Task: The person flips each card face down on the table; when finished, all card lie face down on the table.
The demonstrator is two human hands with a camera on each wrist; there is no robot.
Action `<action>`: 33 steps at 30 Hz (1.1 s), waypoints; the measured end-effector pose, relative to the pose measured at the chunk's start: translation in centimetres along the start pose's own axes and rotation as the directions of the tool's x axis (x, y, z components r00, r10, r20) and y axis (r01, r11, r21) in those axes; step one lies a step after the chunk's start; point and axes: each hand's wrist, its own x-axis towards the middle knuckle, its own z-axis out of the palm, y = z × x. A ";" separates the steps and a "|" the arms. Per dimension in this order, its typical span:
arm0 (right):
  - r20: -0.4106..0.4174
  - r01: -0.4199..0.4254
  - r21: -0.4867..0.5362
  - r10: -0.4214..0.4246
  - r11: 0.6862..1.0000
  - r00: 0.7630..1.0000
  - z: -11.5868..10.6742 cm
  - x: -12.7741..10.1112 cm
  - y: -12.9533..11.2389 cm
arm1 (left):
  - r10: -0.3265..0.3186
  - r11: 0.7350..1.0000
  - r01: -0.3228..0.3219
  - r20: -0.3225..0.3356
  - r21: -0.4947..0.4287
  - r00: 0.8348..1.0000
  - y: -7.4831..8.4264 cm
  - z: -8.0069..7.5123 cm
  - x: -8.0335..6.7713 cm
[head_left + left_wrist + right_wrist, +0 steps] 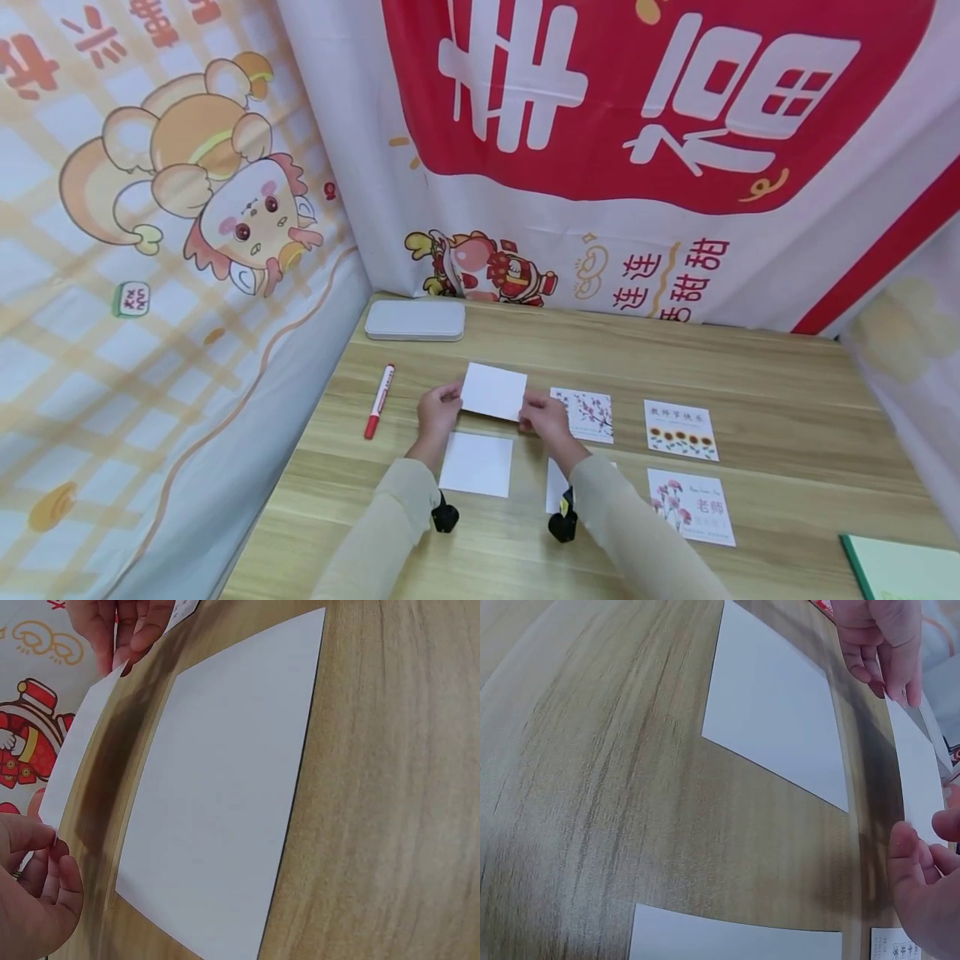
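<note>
Between my two hands a white card (493, 391) is held just above the table, its blank face up. My left hand (439, 412) pinches the card's left edge, thumb and fingers showing in the left wrist view. Opposite it, my right hand (547, 416) pinches the right edge. Another blank white card (476, 464) lies flat on the wood, nearer to me. Partly under my right forearm is a further white card (556, 486). A card with a plum-blossom print (592, 414) lies right beside my right hand.
A sunflower card (681, 430) and a carnation card (691, 506) lie to the right. On the left are a red-capped marker (379, 401) and a white tin case (415, 320). A green-edged board (902, 568) sits at the near right corner. Printed cloth hangs behind the table (780, 383).
</note>
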 end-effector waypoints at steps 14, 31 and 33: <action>0.055 -0.055 -0.028 0.056 0.998 0.997 0.3 0.0 0.3 | 0.060 0.998 -0.061 0.023 0.033 0.998 -0.5 -0.3 -0.3; 0.058 -0.041 -0.010 0.041 0.999 0.997 0.2 -0.1 0.5 | 0.064 0.990 -0.068 0.035 0.120 0.997 -1.0 -0.1 0.0; 0.068 -0.035 -0.005 0.035 0.999 0.997 0.0 -0.1 0.5 | 0.055 0.991 -0.059 0.034 0.124 0.998 -1.0 -0.2 -0.1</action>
